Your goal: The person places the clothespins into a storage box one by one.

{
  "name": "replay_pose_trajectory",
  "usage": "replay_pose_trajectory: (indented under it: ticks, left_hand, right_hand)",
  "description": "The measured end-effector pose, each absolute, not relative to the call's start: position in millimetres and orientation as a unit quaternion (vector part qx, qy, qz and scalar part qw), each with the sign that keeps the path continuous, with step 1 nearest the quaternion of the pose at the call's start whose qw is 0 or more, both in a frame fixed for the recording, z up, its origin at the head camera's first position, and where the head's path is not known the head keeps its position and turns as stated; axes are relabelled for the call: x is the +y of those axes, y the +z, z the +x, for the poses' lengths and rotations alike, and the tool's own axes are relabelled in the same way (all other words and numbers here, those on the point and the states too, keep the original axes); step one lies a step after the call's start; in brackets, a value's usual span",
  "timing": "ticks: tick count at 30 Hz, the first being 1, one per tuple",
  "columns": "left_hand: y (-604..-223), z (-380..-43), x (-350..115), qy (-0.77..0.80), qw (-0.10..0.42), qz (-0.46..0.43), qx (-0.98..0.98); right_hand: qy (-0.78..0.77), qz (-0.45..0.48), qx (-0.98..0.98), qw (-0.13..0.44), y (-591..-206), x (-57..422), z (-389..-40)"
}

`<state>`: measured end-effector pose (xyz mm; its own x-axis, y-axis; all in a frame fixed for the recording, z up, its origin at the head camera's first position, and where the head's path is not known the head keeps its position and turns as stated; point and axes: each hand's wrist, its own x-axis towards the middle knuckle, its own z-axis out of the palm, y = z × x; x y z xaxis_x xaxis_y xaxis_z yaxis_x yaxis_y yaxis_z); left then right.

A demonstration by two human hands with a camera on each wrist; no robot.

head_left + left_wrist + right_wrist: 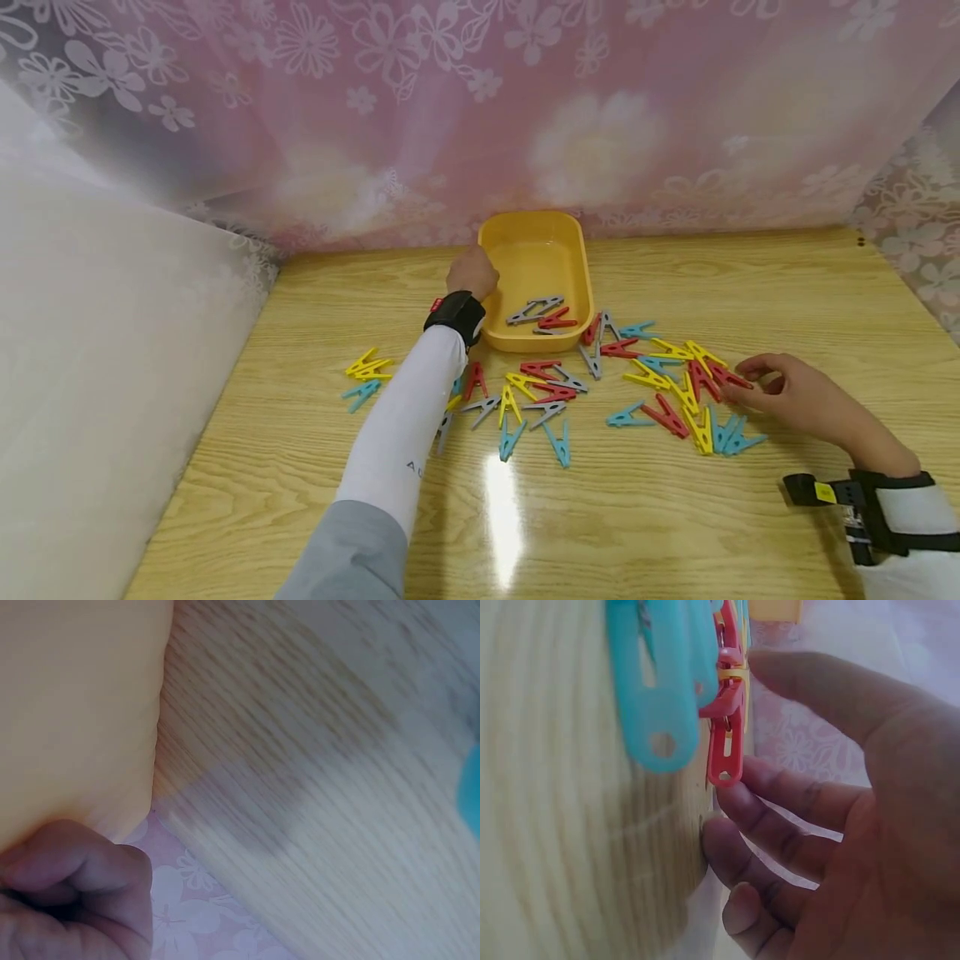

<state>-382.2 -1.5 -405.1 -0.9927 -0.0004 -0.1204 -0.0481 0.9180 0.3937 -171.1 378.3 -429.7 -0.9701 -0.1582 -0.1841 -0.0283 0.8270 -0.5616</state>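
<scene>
My left hand (472,273) is at the left rim of a yellow plastic tub (532,342), its fingers curled over the edge. In the left wrist view, the curled fingers (112,874) lie against the tub's wall (75,712). Inside the tub are several grey and red clothespins (557,320). At the right of the table, my right hand (802,396) reaches around a red clothespin (729,375), thumb and fingers apart. From the right wrist, the fingertips (731,796) appear close to the red clothespin (725,754); contact is unclear. A blue clothespin (660,720) is nearer that camera.
Loose clothespins in yellow, red, blue and grey lie on the wooden table (600,533). Some yellow clothespins (367,364) lie left of my left arm; that forearm hides part of the middle group. A flowered pink curtain (450,125) hangs behind the tub.
</scene>
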Motion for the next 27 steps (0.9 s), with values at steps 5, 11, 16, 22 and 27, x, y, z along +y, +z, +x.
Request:
replay_pose_trajectory:
  ticks: [5,11,16,22,27]
  left_hand:
    - [-405,-381,-2,0.207,0.06,-0.017,0.976]
    - [-404,-381,-2,0.207,0.062,-0.021,0.976]
    - [-405,-382,-4,0.211,0.065,-0.023,0.975]
    - [-405,-381,-4,0.211,0.066,-0.016,0.975]
    - [-403,-381,-3,0.201,0.062,-0.017,0.978]
  right_hand:
    - [-0.298,-0.052,0.947,0.112,-432,375,-167]
    - [-0.284,-0.043,0.953,0.1,-434,372,-163]
    - [-0.265,-0.038,0.959,0.092,-434,370,-163]
    - [-0.248,-0.018,0.964,0.096,-432,376,-160]
    - [-0.26,-0.005,0.963,0.077,-427,377,-161]
